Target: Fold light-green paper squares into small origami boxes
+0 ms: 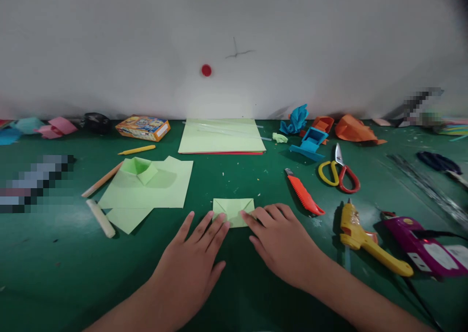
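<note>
A small folded piece of pale green paper (233,206) lies flat on the green table in front of me, with slanting creases running in from its upper corners. My left hand (195,254) lies palm down with fingers spread, its fingertips on the paper's left part and lower edge. From the right, my right hand (283,242) rests on the paper's right side, index fingertip pressed to its surface and the other fingers loosely extended. Neither hand grasps anything. The fingers hide part of the paper's lower edge.
Left are green sheets (171,183) with a folded paper box (139,170) on top. A paper stack (223,136) lies by the wall. Rightward are an orange cutter knife (304,193), scissors (339,168), a yellow glue gun (369,244) and a purple power strip (424,246) with a cord.
</note>
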{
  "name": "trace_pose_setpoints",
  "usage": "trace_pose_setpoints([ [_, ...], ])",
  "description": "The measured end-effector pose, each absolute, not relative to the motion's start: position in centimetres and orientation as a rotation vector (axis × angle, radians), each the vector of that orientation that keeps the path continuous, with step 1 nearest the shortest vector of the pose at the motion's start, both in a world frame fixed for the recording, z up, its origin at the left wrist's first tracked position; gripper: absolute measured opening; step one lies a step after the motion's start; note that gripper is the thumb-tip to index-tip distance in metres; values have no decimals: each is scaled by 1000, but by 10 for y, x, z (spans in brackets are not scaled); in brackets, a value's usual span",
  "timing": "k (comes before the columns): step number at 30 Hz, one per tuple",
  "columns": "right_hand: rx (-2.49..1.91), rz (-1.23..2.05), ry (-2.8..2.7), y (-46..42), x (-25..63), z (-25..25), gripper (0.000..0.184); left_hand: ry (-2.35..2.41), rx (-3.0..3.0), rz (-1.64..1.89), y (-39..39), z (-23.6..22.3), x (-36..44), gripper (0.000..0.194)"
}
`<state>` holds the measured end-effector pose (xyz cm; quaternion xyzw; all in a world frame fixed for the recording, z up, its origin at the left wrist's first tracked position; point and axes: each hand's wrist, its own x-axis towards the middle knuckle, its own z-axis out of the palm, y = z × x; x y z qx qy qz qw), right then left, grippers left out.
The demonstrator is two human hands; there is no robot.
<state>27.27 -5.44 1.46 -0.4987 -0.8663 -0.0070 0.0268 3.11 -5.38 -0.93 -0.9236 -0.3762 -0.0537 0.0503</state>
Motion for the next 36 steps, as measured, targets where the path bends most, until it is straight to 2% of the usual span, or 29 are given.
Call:
trace_pose_setpoints([
  [5, -1550, -26, -2681, -54, 273, 14, 46, -1107, -2885, -121, -47, -1, 20, 56],
  [7, -1549, -26, -2685, -54, 273, 14, 46, -1131, -2899, -131, -43, 6, 17, 50],
  [11, -1542, -23, -2702, -54, 273, 15, 47, -1384, -2892, -215, -33, 22, 18, 36],
  [18, -1545, 11, -2700, -53, 275, 16, 47, -1848, -2947, -359, -12, 25, 22, 35],
  [27, -1557, 38, -2702, -54, 276, 17, 46, -2169, -2957, -586, -6, 12, 29, 50],
  [30, -1559, 43, -2702, -53, 276, 17, 46, -2120, -2956, -601, -6, 8, 29, 48],
  [36, -1551, 47, -2689, -53, 277, 16, 46, -1843, -2943, -402, -8, 7, 31, 35],
])
